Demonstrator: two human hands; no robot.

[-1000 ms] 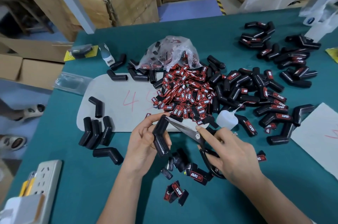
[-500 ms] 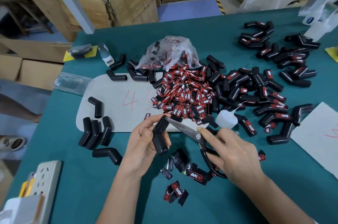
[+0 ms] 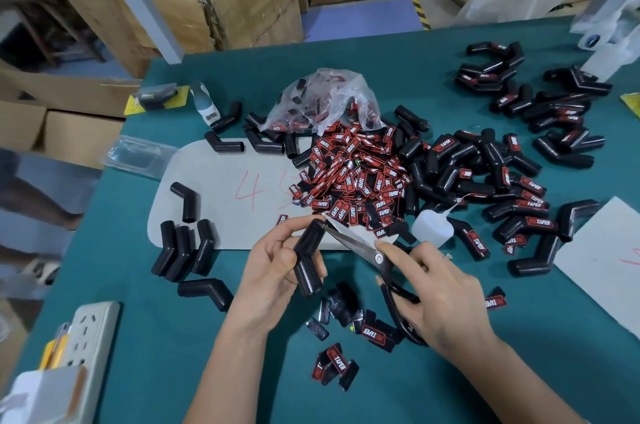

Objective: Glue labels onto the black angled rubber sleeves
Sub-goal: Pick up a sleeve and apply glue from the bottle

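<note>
The left hand (image 3: 277, 271) is grasping a black sleeve (image 3: 308, 259), thumb and fingers curled round it, holding it above the green table (image 3: 485, 371) near the front edge. The right hand (image 3: 440, 295) is gripping scissors (image 3: 374, 257) by the black handles, forefinger lying along the pivot; the blade tips are touching the sleeve's upper end. A heap of red-and-black labels (image 3: 356, 177) is lying just behind the hands, partly on a grey card (image 3: 221, 188), with a white glue bottle (image 3: 433, 227) beside it. Labelled sleeves (image 3: 502, 188) are piling up to the right. Loose labels (image 3: 336, 364) are lying below the hands.
</note>
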